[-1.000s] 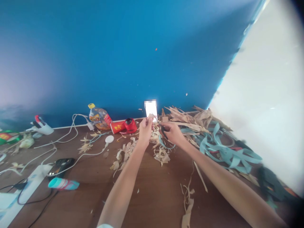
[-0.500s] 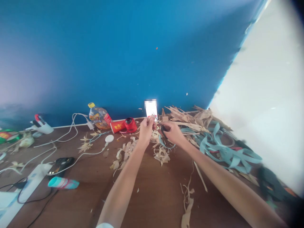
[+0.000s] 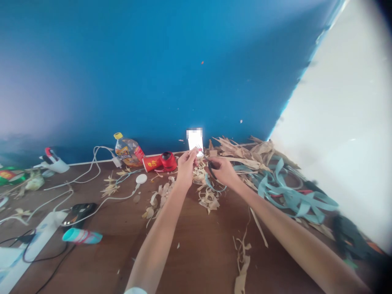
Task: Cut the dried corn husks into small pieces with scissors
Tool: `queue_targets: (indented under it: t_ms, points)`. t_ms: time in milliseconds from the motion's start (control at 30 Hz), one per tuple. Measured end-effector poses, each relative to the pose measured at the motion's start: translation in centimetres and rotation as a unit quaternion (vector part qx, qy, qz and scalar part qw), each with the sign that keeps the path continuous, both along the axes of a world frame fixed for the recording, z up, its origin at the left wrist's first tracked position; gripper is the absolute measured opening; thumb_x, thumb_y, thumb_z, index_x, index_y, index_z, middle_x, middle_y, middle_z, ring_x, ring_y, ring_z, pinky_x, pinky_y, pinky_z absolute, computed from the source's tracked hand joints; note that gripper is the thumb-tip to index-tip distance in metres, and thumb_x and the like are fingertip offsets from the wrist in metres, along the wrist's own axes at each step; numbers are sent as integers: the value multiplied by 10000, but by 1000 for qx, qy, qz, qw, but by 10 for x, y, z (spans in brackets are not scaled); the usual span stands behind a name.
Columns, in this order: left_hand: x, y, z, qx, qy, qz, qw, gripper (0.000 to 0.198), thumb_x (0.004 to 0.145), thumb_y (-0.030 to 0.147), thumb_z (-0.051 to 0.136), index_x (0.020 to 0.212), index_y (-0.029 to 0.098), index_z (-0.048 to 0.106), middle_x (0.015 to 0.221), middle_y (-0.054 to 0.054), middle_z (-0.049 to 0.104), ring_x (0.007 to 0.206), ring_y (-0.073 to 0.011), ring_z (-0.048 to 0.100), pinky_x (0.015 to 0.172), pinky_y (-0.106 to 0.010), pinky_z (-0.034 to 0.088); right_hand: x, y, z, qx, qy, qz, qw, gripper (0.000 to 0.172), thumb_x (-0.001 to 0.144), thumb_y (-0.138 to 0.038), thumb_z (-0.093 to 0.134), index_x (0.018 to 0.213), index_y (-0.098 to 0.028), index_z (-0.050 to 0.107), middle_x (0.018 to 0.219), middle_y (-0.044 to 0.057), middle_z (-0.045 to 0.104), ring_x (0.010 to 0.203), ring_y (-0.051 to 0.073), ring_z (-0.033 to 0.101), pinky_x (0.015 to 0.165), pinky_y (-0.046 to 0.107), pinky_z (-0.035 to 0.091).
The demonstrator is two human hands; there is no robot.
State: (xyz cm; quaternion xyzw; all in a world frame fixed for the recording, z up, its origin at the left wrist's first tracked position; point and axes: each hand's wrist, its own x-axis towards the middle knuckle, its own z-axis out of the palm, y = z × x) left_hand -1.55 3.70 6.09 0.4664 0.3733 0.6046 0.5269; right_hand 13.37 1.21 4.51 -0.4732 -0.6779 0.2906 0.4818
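Note:
My right hand (image 3: 226,170) is closed around the dark handles of a pair of scissors (image 3: 211,169). The thin blades point up and left towards my other hand. Just left of them, my left hand (image 3: 186,164) is closed in a pinch. What sits between its fingers is too small to make out. Behind the fingertips glows a bright white screen or card (image 3: 195,141) leaning at the wall. Below both hands lie pale dried husk scraps (image 3: 208,200) and a bit of blue-green ribbon.
To the right are a heap of dry husks (image 3: 245,153) and tangled blue-green ribbon (image 3: 301,200). At the left stand a yellow-capped bottle (image 3: 127,151), a red cup (image 3: 152,163), a pen cup (image 3: 58,165), a turquoise cup (image 3: 82,236), cables and a power strip (image 3: 30,249).
My left hand has shifted slightly left and away from the scissors. My right hand has stayed nearly where it was, still holding them.

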Motion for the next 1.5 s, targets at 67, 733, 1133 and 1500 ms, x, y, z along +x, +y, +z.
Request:
queue_targets:
  t_ms: [67, 733, 1133, 1500]
  points:
    - [0, 0, 0, -4, 8, 2, 1000, 276, 754, 417, 677, 777, 145, 637, 572, 41, 437, 500, -46, 380, 479, -187, 312, 0, 0, 2, 9, -1, -1, 1000, 269, 698, -234, 568, 907, -147, 712, 735, 24, 649, 643, 150, 563, 576, 236, 423]
    - [1, -5, 4, 14, 92, 14, 996, 345, 811, 505, 576, 827, 161, 603, 651, 18, 482, 559, -73, 461, 480, -180, 385, 1, 1, 2, 16, -20, 16, 1000, 294, 732, -226, 561, 964, -149, 724, 781, 33, 675, 678, 166, 582, 590, 234, 425]
    - [3, -5, 6, -15, 29, -6, 999, 362, 745, 490, 664, 828, 143, 600, 612, 36, 481, 499, -49, 439, 476, -186, 373, 4, 1, 2, 4, -34, 11, 999, 207, 710, -199, 539, 836, -155, 697, 601, -8, 572, 551, 125, 496, 522, 224, 366]
    - [-1, -2, 5, -11, 19, -9, 1000, 298, 756, 438, 674, 799, 150, 612, 581, 48, 420, 481, -35, 362, 444, -170, 295, 6, 1, 1, -15, -35, 13, 999, 237, 714, -225, 548, 867, -150, 712, 535, -23, 546, 511, 120, 467, 504, 226, 358]
